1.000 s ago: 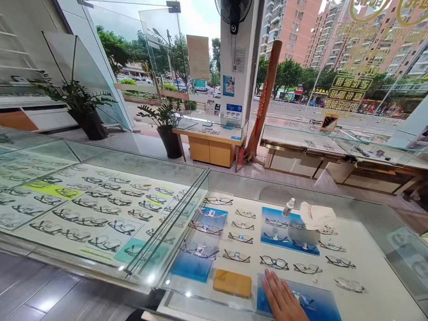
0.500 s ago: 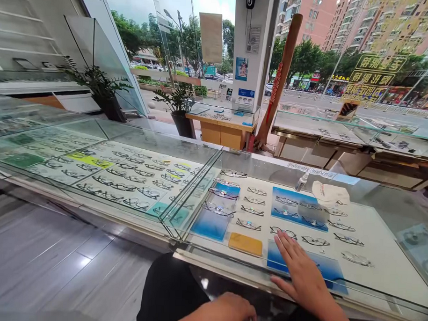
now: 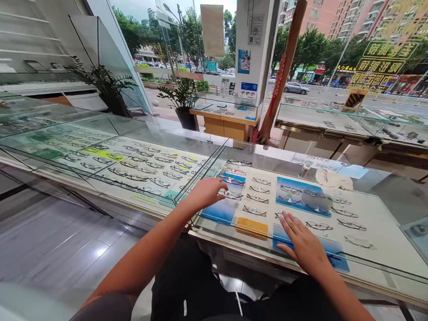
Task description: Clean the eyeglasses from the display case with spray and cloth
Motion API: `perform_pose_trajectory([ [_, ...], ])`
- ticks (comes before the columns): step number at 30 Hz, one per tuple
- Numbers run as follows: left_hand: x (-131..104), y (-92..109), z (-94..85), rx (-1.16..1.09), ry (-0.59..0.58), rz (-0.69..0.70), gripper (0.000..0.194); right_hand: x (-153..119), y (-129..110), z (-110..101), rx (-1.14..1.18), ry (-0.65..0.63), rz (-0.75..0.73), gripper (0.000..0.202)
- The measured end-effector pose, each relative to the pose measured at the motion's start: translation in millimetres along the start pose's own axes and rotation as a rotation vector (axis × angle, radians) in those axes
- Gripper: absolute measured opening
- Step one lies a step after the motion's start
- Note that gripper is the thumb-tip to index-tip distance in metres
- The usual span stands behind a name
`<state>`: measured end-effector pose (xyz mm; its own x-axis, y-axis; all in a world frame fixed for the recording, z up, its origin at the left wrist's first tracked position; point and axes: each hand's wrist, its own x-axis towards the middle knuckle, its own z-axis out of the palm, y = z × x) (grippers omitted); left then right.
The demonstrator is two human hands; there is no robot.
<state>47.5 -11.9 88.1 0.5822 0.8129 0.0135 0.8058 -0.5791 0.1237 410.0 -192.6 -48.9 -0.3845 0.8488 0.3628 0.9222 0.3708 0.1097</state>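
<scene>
My left hand (image 3: 206, 192) reaches over the glass top of a display case (image 3: 368, 273), fingers loosely bent and apart, with nothing in them. It is nearest to the eyeglasses (image 3: 233, 195) that lie on a blue sheet (image 3: 217, 214) under the glass. My right hand (image 3: 302, 242) rests flat on the case top, its fingers stretched out and pointing forward. Beneath it a second blue sheet (image 3: 339, 259) and part of a pair of spectacles are covered. Between the hands, inside the case, is an orange-yellow rectangular piece (image 3: 252, 228).
A small bottle (image 3: 304, 169) and a white cloth (image 3: 334, 179) are at the case's far side. To the left, another glass case (image 3: 157, 189) holds many spectacles. Beyond stand potted plants (image 3: 183, 101), a wooden display stand (image 3: 224, 125) and a leaning wooden post (image 3: 285, 64).
My left hand has risen from near my lap and moved forward onto the case's left part. My right hand stays flat on the glass. The view has shifted slightly.
</scene>
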Motion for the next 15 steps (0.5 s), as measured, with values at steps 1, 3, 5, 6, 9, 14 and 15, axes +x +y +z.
perform_pose_trajectory([
  [1,6,-5,2.7,0.030,-0.016,0.004,0.024,0,0,1,-0.007,0.010,0.001,0.091],
  [3,14,-10,6.9,0.058,-0.033,0.016,0.022,-1,-1,4,-0.022,0.032,-0.002,0.090],
  [5,17,-11,10.7,0.055,-0.034,0.031,0.021,-2,-1,7,-0.033,0.057,-0.007,0.088],
  [6,18,-11,12.7,0.045,-0.035,0.038,0.020,-2,0,9,-0.036,0.069,-0.009,0.087],
  [9,19,-11,16.4,0.011,-0.038,0.060,0.017,-3,0,12,-0.034,0.104,-0.014,0.084],
  [14,13,-12,3.3,-0.199,-0.013,0.173,0.016,-3,0,15,-0.059,0.137,-0.010,0.081],
  [15,13,-10,-0.8,-0.298,-0.002,0.214,0.018,-3,0,15,-0.064,0.138,-0.010,0.080],
])
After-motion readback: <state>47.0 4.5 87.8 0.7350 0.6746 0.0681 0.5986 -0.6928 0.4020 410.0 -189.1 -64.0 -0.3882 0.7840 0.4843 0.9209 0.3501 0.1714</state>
